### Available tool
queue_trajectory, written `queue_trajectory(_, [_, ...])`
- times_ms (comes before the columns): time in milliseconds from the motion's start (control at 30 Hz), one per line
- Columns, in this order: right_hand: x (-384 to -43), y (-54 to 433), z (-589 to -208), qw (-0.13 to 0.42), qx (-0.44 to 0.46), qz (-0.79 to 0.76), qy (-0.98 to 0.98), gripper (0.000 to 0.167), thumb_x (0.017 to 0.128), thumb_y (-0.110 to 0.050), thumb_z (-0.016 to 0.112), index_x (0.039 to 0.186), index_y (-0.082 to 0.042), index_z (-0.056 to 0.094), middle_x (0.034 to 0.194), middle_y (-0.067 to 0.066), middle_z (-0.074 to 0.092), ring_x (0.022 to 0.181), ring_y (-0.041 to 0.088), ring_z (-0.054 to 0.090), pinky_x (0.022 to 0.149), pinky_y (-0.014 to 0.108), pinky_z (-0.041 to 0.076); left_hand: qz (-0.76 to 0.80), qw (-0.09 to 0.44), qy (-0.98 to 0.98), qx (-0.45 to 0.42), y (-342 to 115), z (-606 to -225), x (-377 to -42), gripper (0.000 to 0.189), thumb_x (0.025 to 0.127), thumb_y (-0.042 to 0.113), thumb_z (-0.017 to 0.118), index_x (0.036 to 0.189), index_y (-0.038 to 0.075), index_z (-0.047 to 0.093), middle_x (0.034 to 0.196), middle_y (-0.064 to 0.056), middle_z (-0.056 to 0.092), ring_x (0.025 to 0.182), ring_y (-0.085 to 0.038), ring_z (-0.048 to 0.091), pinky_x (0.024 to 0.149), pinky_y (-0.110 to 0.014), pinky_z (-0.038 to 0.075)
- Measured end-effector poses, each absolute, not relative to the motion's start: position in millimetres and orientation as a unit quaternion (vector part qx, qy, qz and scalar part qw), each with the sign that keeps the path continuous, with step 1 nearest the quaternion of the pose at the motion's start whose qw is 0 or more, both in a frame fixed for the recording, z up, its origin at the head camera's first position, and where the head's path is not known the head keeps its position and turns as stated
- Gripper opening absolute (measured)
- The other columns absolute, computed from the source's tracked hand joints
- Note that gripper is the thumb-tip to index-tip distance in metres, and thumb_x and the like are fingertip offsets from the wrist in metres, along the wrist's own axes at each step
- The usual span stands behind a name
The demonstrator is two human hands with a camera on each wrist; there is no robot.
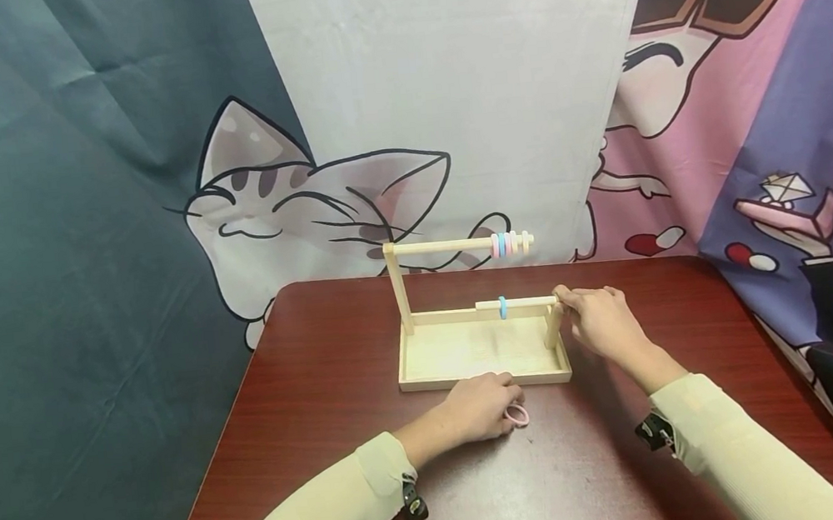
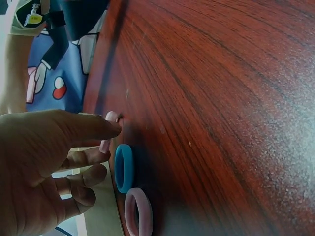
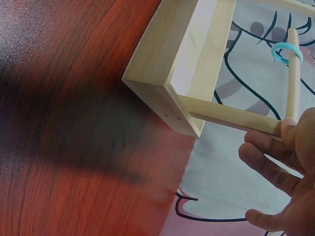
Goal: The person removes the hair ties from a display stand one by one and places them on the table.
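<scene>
My left hand (image 1: 479, 409) pinches a pink ring (image 2: 111, 117) between thumb and fingers, just in front of a wooden stand with a tray base (image 1: 484, 383). Close under these fingers, a blue ring (image 2: 129, 168) and another pink ring (image 2: 144, 211) are on the table in the left wrist view; the hand hides them in the head view. At the stand's right side, my right hand (image 1: 603, 321) grips the end of the lower rod (image 3: 293, 93) where it meets the short post (image 3: 231, 115). A light blue ring (image 1: 502, 308) hangs around that rod.
Several pastel rings (image 1: 501, 245) sit near the right end of the upper rod (image 1: 441, 247), which a tall post (image 1: 399, 291) carries at the left. The dark red wooden table (image 1: 306, 363) reaches back to a printed cloth (image 1: 477, 103) hanging behind it.
</scene>
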State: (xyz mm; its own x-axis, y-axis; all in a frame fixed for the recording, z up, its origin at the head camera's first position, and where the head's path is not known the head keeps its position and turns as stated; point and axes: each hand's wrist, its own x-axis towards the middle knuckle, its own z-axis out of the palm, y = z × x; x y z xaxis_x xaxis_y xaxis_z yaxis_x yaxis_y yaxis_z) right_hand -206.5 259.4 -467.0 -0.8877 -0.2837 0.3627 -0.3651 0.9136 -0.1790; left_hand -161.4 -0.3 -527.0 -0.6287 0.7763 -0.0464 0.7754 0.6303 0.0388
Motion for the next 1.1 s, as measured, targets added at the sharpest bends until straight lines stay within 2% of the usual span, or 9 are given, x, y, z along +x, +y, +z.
queue_trajectory(200, [-205.3,258.9,-466.5,0.166,0.163,0.125,-0.964,0.003,0.106,-0.008,0.065,0.109,-0.010,0.066,0.099,0.018,0.081,0.094,0.048,0.075,0.098,0.078,0.050,0.008,0.030,0.903,0.429,-0.6,-527.6,-161.9,0.034,0.092,0.038,0.089,0.123,0.031,0.078,0.109,0.012,0.070,0.097,-0.007,0.071,0.070,-0.023,0.056])
queue_trajectory(433, [-205.3,258.5,-465.3,0.178,0.170,0.121,-0.962,0.008,0.105,-0.005,0.065,0.101,-0.011,0.062,0.091,0.017,0.079,0.083,0.048,0.074,0.091,0.076,0.053,0.017,0.044,0.906,0.421,-2.1,-527.0,-162.5,0.037,0.091,0.036,0.089,0.126,0.031,0.077,0.113,0.011,0.072,0.099,-0.008,0.071,0.071,-0.025,0.057])
queue_trajectory(700, [-206.3,257.9,-464.8,0.176,0.172,0.121,-0.962,0.009,0.105,-0.005,0.065,0.100,-0.012,0.062,0.089,0.016,0.079,0.084,0.047,0.075,0.090,0.076,0.053,0.043,0.038,0.908,0.414,-4.6,-522.7,-163.0,0.033,0.103,0.050,0.076,0.128,0.029,0.079,0.114,0.010,0.072,0.098,-0.007,0.071,0.074,-0.026,0.059])
queue_trajectory(900, [-206.2,258.6,-465.7,0.176,0.170,0.120,-0.962,0.008,0.105,-0.005,0.066,0.102,-0.011,0.062,0.088,0.016,0.079,0.084,0.047,0.074,0.090,0.076,0.053,0.051,0.010,0.918,0.393,-6.2,-516.0,-167.5,0.027,0.107,0.049,0.069,0.123,0.030,0.081,0.108,0.012,0.071,0.092,-0.005,0.068,0.069,-0.025,0.057])
queue_trajectory(1100, [-206.6,258.0,-464.5,0.180,0.174,0.118,-0.961,0.011,0.105,-0.006,0.066,0.099,-0.013,0.060,0.084,0.015,0.077,0.082,0.046,0.074,0.084,0.073,0.055,0.084,-0.017,0.930,0.357,-10.7,-508.8,-174.1,0.025,0.110,0.047,0.067,0.121,0.030,0.081,0.113,0.011,0.072,0.100,-0.008,0.071,0.075,-0.027,0.059])
